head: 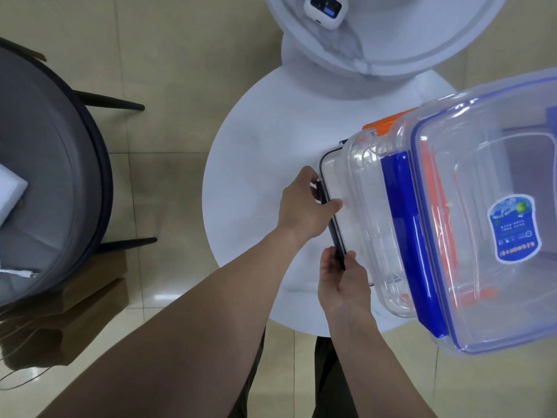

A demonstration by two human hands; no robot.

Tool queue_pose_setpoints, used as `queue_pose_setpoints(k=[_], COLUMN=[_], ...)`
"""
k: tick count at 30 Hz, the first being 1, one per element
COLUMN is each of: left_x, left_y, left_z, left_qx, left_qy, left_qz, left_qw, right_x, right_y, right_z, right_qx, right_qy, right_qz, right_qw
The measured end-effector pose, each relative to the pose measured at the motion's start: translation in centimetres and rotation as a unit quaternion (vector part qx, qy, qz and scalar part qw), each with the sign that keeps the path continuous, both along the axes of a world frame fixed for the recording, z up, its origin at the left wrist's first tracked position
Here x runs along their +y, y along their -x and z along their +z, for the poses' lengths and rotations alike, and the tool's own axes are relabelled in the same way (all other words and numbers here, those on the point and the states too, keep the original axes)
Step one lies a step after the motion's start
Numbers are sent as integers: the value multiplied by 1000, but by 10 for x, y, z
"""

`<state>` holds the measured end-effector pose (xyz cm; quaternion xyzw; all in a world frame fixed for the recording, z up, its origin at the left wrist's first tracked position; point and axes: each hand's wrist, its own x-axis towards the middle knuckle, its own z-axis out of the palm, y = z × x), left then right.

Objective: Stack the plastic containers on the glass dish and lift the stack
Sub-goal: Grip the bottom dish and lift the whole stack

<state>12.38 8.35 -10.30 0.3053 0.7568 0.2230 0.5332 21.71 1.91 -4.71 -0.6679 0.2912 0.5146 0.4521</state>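
Stack of plastic containers [470,224] on the glass dish [331,188], raised above the counter [256,164] near its front right edge, left hand [304,203] and right hand [343,282] gripping the dish's dark rim: likely heavy, slippery, fragile, best held low.

A round white table [256,152] stands on the beige tiled floor [168,86]. Over its right side the stack of clear plastic containers [452,221] is held; whether it rests on the top, I cannot tell.
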Motion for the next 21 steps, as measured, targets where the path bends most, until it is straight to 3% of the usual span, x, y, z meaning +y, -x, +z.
queue_pose_setpoints(k=[21], left_x=[31], left_y=[-66], left_z=[7], left_qx=[-12], left_qy=[-1], left_qz=[20], left_qw=[1000], right_x=[52], right_y=[-88], right_z=[-6], right_qx=[-51], right_qy=[18], right_qz=[188], right_qw=[981])
